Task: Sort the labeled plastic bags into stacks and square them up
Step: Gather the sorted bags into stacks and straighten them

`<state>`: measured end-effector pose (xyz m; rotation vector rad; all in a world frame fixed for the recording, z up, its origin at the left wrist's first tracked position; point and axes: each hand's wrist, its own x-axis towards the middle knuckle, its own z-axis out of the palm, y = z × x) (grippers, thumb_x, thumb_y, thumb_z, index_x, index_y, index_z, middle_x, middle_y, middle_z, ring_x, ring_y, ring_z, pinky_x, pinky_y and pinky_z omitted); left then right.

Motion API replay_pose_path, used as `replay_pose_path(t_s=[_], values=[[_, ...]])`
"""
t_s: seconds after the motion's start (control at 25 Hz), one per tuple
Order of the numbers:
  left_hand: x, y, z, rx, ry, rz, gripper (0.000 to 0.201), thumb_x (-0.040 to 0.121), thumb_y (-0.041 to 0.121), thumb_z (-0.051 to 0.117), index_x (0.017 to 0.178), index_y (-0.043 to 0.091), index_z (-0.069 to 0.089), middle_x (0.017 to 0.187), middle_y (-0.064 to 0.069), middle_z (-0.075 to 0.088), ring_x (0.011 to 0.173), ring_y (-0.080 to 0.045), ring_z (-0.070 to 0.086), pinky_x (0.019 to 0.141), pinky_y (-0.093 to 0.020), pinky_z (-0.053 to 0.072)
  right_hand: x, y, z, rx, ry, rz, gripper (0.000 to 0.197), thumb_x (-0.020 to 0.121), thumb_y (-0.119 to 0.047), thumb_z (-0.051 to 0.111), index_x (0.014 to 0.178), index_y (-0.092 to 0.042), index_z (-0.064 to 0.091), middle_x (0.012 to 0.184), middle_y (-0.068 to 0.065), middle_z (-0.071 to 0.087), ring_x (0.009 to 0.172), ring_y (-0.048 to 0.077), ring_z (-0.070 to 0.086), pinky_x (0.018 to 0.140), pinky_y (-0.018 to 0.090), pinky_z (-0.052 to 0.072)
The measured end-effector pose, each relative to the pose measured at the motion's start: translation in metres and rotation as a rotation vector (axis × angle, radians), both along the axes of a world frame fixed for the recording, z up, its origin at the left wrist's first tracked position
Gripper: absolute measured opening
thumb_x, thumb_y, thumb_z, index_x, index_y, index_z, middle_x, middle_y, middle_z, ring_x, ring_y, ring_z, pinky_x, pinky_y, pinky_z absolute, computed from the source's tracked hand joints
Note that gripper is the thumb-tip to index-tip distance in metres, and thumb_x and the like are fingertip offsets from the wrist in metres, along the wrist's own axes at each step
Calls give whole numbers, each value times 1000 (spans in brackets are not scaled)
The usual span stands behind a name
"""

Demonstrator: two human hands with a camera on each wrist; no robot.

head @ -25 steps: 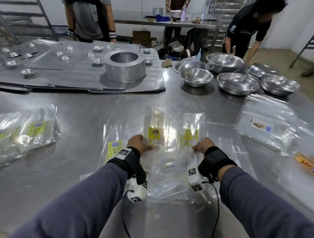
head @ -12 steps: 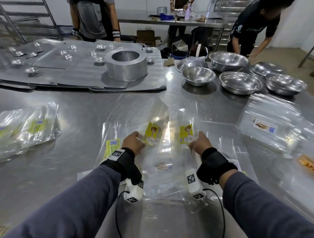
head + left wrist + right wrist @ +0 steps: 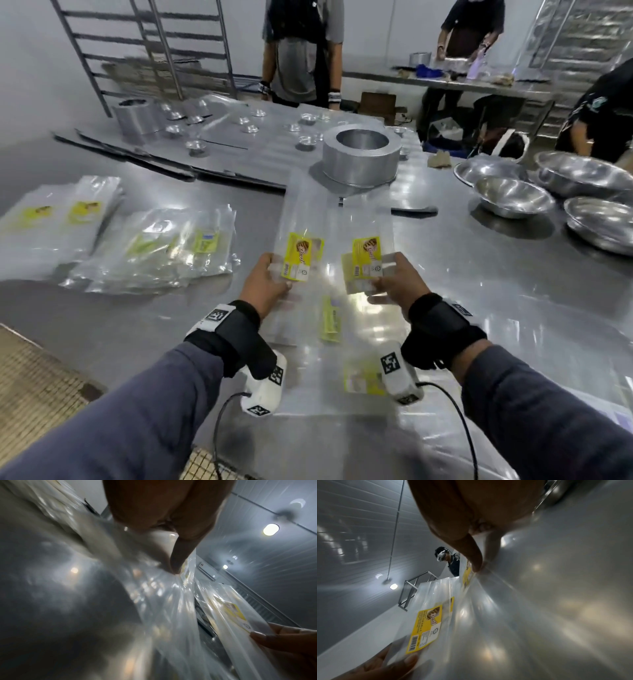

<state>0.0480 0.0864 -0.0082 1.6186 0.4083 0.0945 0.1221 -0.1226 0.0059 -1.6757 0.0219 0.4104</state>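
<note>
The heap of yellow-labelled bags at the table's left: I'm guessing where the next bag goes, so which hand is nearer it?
Left. The left hand is just right of the heap of yellow-labelled bags; the right hand is farther right, beyond it.

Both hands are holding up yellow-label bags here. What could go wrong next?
1. Each hand, left and right, pinches only its bag's near end; the left bag or right bag may slip or sag.
2. Loose bags lying underneath could get dragged.
3. The left stacks look uneven; adding bags may worsen that.
</note>
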Motion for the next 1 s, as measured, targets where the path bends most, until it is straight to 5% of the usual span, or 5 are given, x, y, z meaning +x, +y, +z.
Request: replay_pose_path(t_s=[0.36, 0.52, 0.68, 0.8, 1.0], values=[[-37, 238, 8, -32, -24, 161, 41, 86, -15, 50, 116, 10, 41, 99, -16, 57, 45, -6, 62, 41, -21, 50, -2, 251, 4, 26, 3, 125, 36, 85, 17, 45, 110, -8, 38, 94, 13, 56, 59, 21, 54, 48, 29, 51], [-52, 351, 12, -18, -19, 250, 40, 88, -12, 50, 116, 14, 41, 101, -1, 47, 48, -9, 65, 47, -24, 55, -5, 369, 6, 39, 21, 176, 36, 85, 17, 46, 110, -7, 37, 94, 13, 56, 60, 20, 56, 48, 30, 53], [-67, 445, 15, 92, -6, 339, 40, 88, -8, 55, 118, 14, 42, 113, -14, 50, 58, -12, 66, 47, -22, 53, -7, 466, 6, 67, 72, 247, 37, 85, 17, 47, 110, -9, 36, 91, 12, 54, 49, 15, 59, 41, 25, 52], [-70, 509, 8, 141, 24, 403, 41, 85, -8, 58, 113, 17, 43, 119, -20, 54, 87, -32, 62, 58, -34, 56, -3, 534, 6, 86, 104, 307, 37, 87, 17, 44, 108, -11, 34, 87, 9, 52, 56, 18, 56, 41, 25, 51], [-65, 577, -5, 215, 116, 483, 41, 79, -9, 64, 110, 9, 45, 110, -23, 60, 104, -42, 59, 87, -54, 50, 17, 622, -12, 132, 163, 365, 31, 89, 16, 41, 101, -11, 34, 90, 10, 50, 57, 21, 57, 41, 26, 50]])
